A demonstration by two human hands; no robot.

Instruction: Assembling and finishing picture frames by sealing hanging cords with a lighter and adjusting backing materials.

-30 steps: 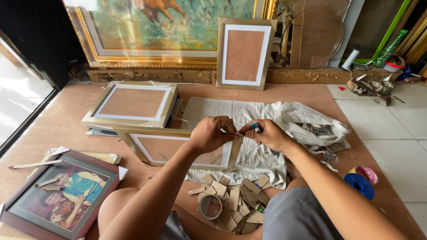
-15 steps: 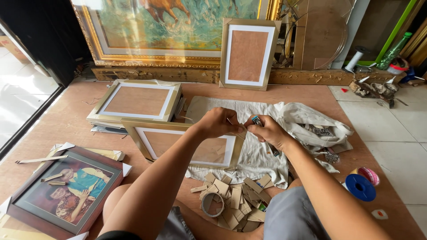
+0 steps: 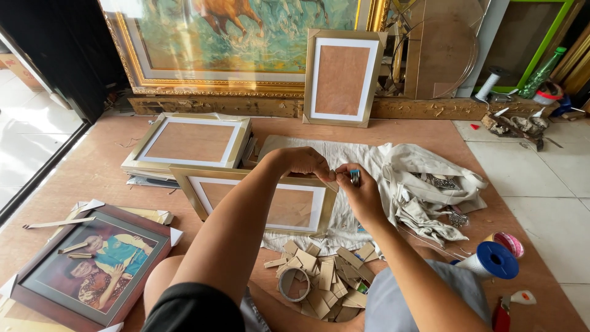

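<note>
A gold picture frame [image 3: 258,206] with a white mat and brown backing lies tilted on a pale cloth [image 3: 362,163] in front of me. My left hand [image 3: 304,162] pinches the frame's far right corner. My right hand [image 3: 359,190] is closed beside it around a small blue-and-silver tool [image 3: 355,177] at that same corner. A pile of small cardboard pieces [image 3: 329,276] and a tape roll [image 3: 294,284] lie near my knees.
Stacked gold frames [image 3: 187,142] sit at the left, a dark framed portrait [image 3: 92,267] at the near left. A large painting [image 3: 246,43] and an upright frame [image 3: 341,77] lean at the back. Crumpled cloth [image 3: 430,184], a blue spool [image 3: 495,259] and red-handled pliers [image 3: 501,313] lie at the right.
Both hands have stayed together at the frame's far right corner. The head view has shifted a little, and the hands have drawn slightly nearer to me.
</note>
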